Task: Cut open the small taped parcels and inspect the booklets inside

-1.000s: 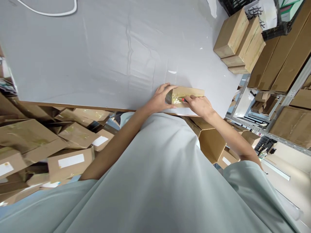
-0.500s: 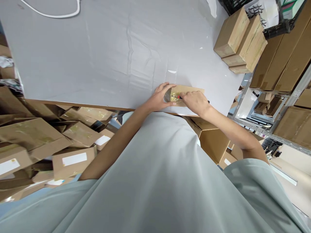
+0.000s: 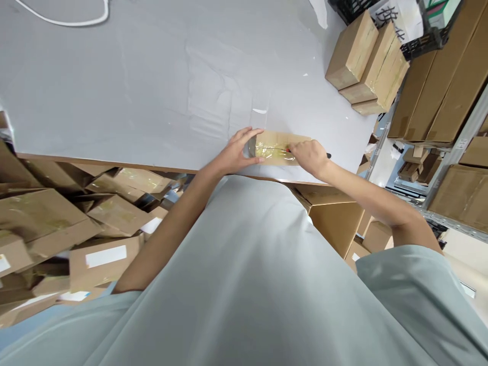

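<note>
Broadly, a grey tabletop (image 3: 152, 91) fills the view, with stacked cardboard boxes (image 3: 362, 61) at its far right corner and a heap of labelled parcels (image 3: 76, 229) on the floor to the left. At the near edge lies a small flat cardboard box (image 3: 276, 147), sealed with glossy clear tape, its long axis running left to right along the edge. It looks light and fairly stiff, though the tape would be slick; the bare cardboard ends seem the surest place to grip. The left hand (image 3: 238, 150) clasps the box's left end, fingers curled over the far side and thumb on the near side. The right hand (image 3: 308, 155) is clenched around a red-tipped cutter (image 3: 290, 149), its tip on the taped top, its dark tail (image 3: 328, 155) poking out to the right.
</note>
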`<state>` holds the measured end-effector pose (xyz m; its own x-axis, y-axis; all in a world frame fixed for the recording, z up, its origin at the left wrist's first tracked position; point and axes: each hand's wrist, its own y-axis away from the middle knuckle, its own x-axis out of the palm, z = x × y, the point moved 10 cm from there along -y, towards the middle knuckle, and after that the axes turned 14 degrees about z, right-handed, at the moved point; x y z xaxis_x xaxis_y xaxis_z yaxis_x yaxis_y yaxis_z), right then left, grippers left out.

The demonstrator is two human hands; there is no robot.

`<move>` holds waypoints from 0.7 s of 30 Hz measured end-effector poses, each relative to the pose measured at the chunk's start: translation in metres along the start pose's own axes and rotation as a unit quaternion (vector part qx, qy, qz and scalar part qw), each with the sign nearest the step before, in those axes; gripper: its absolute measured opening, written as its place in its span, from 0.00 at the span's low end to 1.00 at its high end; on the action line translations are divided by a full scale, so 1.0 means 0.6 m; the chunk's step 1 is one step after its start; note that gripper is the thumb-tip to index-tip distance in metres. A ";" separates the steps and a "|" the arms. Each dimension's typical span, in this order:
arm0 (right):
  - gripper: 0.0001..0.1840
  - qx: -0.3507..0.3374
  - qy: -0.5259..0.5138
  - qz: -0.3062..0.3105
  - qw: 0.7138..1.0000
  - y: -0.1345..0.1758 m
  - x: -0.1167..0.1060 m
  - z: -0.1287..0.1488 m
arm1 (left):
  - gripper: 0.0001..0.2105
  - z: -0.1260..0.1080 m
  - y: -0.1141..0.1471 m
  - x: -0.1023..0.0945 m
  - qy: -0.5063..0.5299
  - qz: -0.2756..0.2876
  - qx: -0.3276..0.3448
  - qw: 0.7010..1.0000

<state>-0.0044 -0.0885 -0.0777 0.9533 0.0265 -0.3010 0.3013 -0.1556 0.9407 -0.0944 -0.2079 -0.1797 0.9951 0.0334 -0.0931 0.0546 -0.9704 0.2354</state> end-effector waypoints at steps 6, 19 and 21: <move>0.23 0.114 -0.009 0.020 0.993 0.039 0.080 -0.119 | 0.44 -0.004 -0.003 0.003 0.000 -0.014 0.020 1.000; 0.24 0.065 -0.094 -0.079 0.990 0.022 0.177 -0.204 | 0.46 0.034 -0.011 0.018 0.040 -0.028 -0.020 0.999; 0.24 0.059 -0.110 -0.092 0.988 0.020 0.191 -0.209 | 0.47 0.038 -0.013 0.020 0.060 -0.021 -0.015 0.998</move>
<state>0.1114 0.0364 -0.0813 0.8505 -0.1475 -0.5048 0.4529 -0.2827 0.8456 -0.0847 -0.2055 -0.2049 0.9945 0.1042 0.0126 0.0972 -0.9599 0.2631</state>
